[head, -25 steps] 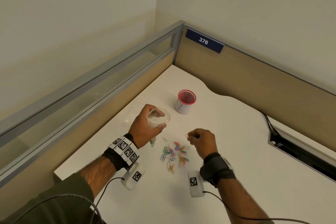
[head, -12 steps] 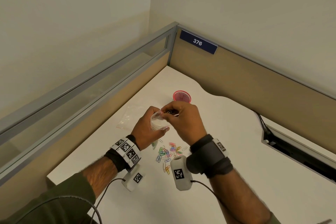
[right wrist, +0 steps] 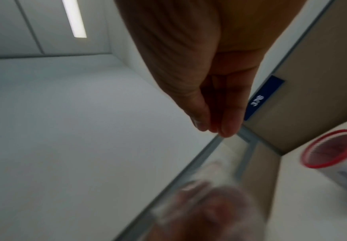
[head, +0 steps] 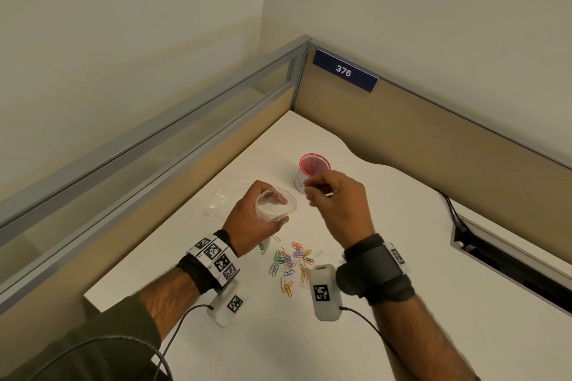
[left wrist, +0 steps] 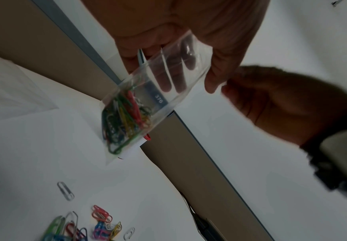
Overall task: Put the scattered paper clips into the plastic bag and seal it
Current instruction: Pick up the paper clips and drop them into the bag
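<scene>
The left hand (head: 247, 213) is holding the bag (head: 275, 204) up above the table (head: 402, 257), fingers curling round it and keeping its mouth open; clips are bunching at its bottom (left wrist: 125, 117). The right hand (head: 337, 204) is hovering just beside the bag's mouth, wrist raised, fingertips (right wrist: 220, 127) pressing together; I cannot tell whether they are pinching anything. Loose clips (head: 292, 263) are lying on the table below, near a red-rimmed cup (head: 314, 164).

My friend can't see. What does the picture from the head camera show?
A left hand holds a clear bag open above a white desk. The right hand is raised beside it, with colourful paper clips scattered below and a red-rimmed cup behind.
</scene>
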Tool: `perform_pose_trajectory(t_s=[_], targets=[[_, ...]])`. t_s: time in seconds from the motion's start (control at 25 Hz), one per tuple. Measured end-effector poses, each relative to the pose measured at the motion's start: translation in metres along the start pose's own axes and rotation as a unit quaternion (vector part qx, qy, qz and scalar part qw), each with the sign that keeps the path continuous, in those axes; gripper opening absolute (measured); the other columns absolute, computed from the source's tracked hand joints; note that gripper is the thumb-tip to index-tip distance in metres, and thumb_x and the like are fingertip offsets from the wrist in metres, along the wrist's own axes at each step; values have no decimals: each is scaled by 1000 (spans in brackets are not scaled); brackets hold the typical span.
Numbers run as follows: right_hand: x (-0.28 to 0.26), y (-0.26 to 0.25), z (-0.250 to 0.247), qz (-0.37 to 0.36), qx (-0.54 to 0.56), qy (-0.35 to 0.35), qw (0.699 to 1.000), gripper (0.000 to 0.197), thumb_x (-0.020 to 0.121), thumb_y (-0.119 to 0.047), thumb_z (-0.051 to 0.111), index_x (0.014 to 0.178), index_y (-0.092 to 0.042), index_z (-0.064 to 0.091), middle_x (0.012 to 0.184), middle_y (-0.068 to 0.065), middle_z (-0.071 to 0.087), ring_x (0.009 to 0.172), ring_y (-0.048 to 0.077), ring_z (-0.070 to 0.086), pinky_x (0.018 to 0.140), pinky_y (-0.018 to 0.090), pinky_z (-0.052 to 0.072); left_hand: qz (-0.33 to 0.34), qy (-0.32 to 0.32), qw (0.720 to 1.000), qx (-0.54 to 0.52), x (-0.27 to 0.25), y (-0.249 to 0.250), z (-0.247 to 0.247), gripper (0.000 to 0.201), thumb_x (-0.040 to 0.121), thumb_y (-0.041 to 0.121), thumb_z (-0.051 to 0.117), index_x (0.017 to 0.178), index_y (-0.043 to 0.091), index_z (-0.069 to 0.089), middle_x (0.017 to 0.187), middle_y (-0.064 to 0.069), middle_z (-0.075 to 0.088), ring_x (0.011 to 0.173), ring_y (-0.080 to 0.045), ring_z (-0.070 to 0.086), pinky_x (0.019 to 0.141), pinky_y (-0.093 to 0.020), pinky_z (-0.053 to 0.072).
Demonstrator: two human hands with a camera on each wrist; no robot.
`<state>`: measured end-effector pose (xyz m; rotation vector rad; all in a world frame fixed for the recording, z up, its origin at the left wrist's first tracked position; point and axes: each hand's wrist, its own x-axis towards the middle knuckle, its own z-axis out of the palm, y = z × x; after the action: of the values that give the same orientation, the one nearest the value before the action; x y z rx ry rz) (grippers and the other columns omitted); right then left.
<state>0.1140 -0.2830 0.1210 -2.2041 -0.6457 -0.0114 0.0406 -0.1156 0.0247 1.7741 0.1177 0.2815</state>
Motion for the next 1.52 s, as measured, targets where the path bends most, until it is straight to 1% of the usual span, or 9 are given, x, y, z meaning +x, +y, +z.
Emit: perform_pose_trajectory(t_s=[0.12, 0.24, 0.4, 0.6, 0.72, 0.88, 1.24, 1.4, 1.52], targets=[[-9, 71, 18, 110, -91, -49, 989, 13, 87, -11, 63, 96, -15, 71, 99, 3, 70, 89, 19, 64, 85, 32, 53, -7, 4, 1000, -24, -1, -3, -10, 40, 76, 31, 78, 107, 33, 53, 113, 1, 68, 118, -16, 63, 102, -47, 54], [-41, 132, 42, 208, -199, -157, 945, 27, 90, -11, 58, 116, -15, 63, 123, 9, 59, 113, 25, 57, 98, 32, 46, -5, 10, 999, -33, -1, -2, -11, 44, 75, 31, 78, 111, 23, 54, 112, 4, 69, 116, -16, 64, 102, -51, 53], [-64, 151, 86, 250, -260, -197, 912, 30, 92, -8, 48, 121, -10, 56, 127, 13, 48, 119, 29, 46, 101, 37, 46, -17, -5, 999, -37, 6, -10, -24, 46, 75, 31, 78, 112, 18, 54, 113, 3, 68, 117, -16, 63, 104, -50, 51], [-51, 130, 109, 193, -265, -206, 922, 25, 95, -23, 50, 114, -11, 61, 119, 9, 54, 111, 26, 53, 92, 36, 50, -5, 8, 999, -39, 6, -8, -27, 44, 77, 27, 78, 112, 13, 55, 115, -1, 67, 116, -16, 64, 101, -37, 54], [-34, 123, 116, 169, -214, -177, 946, 32, 92, -23, 50, 121, -13, 60, 125, 8, 53, 118, 26, 48, 98, 38, 47, -7, -1, 999, -46, 7, -11, -29, 42, 79, 18, 79, 113, 11, 55, 115, -5, 66, 116, -19, 63, 94, -25, 54], [-21, 112, 140, 88, -202, -269, 938, 43, 91, -31, 55, 132, -18, 52, 138, 4, 44, 127, 24, 40, 106, 36, 39, -3, -4, 999, -38, 7, -12, -36, 41, 83, 4, 79, 114, 7, 54, 115, -5, 66, 115, -19, 63, 91, -15, 51], [-76, 111, 137, -19, -228, -287, 930, 24, 92, -28, 53, 106, -15, 66, 117, 2, 56, 109, 24, 50, 90, 36, 48, -6, 11, 999, -47, 8, -13, -51, 46, 75, 31, 78, 112, 18, 54, 115, 1, 67, 117, -15, 64, 103, -46, 53], [-86, 106, 142, -61, -230, -289, 927, 18, 90, -18, 54, 100, -14, 67, 108, 6, 60, 101, 27, 53, 86, 38, 49, -10, 6, 998, -64, 2, -12, -42, 46, 76, 27, 78, 112, 16, 53, 114, 0, 67, 116, -16, 63, 102, -49, 53], [-83, 121, 127, -33, -248, -277, 928, 16, 89, -14, 50, 91, -13, 66, 101, 5, 60, 97, 28, 54, 84, 38, 49, -11, 8, 998, -62, -4, -8, -40, 44, 77, 21, 78, 113, 15, 53, 113, 0, 68, 116, -14, 63, 104, -45, 52]])
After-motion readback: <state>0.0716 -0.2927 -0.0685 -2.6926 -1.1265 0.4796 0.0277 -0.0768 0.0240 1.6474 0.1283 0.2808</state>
